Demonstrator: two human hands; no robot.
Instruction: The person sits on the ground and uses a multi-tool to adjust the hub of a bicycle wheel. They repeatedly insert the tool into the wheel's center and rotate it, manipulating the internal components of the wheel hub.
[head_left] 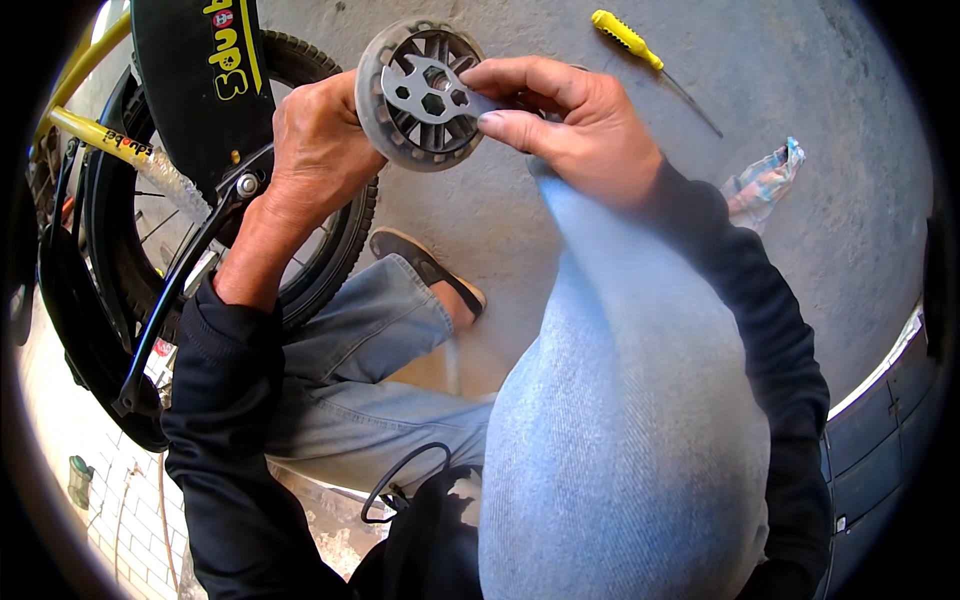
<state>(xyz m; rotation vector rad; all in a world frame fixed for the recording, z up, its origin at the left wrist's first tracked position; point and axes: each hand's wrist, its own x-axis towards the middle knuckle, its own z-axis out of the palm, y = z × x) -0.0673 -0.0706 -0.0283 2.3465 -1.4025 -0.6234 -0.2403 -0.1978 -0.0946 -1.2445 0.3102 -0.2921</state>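
Note:
My left hand point(325, 145) is closed on a small training wheel point(408, 152) with a clear grey rim and dark spokes, gripping its left edge. The thumb and fingers of my right hand point(590, 125) pinch one end of a flat silver multi-hole spanner point(418, 88). This spanner lies across the face of the wheel, over its hub, with several hex holes showing. Whether a nut sits in one of those holes, I cannot tell. The fingertips of my left hand are hidden behind the wheel.
At the left stands a child's bicycle with a yellow frame point(100, 135), a black tyre point(362, 225) and a black guard point(195, 100). A yellow-handled screwdriver point(625, 35) and a crumpled plastic wrapper point(765, 185) lie on the concrete floor point(830, 270). My raised denim-clad knee point(630, 400) fills the lower middle.

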